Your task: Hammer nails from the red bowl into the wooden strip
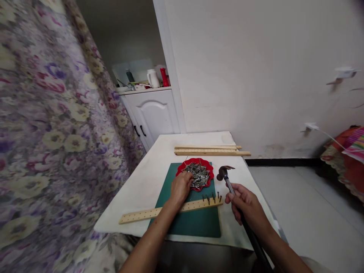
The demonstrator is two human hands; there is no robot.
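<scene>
Now, left hand [181, 186]: fingers bunched close together at the near-left part of the nail pile; whether they pinch one, I cannot tell.
Silver metal nails [201, 175]: heaped loose at the left hand's fingertips, spreading to the right of them.
Scalloped red dish [211, 167]: under the pile, its rim curving beyond and to the right of the left hand.
Right hand [247, 204]: curled around a dark-headed claw hammer [229, 185] with a black grip, its head raised beyond the fingers.
Pale wooden strip with small holes [196, 206]: running beneath the left forearm, its right end near the right hand's fingers.
Dark standing nails [213, 198]: in that right end, between the two hands.
Flat green mat [196, 225]: below the left hand, under dish and strip.
Pale wooden bars [210, 152]: beyond both hands, on the white-covered surface [136, 193].
</scene>
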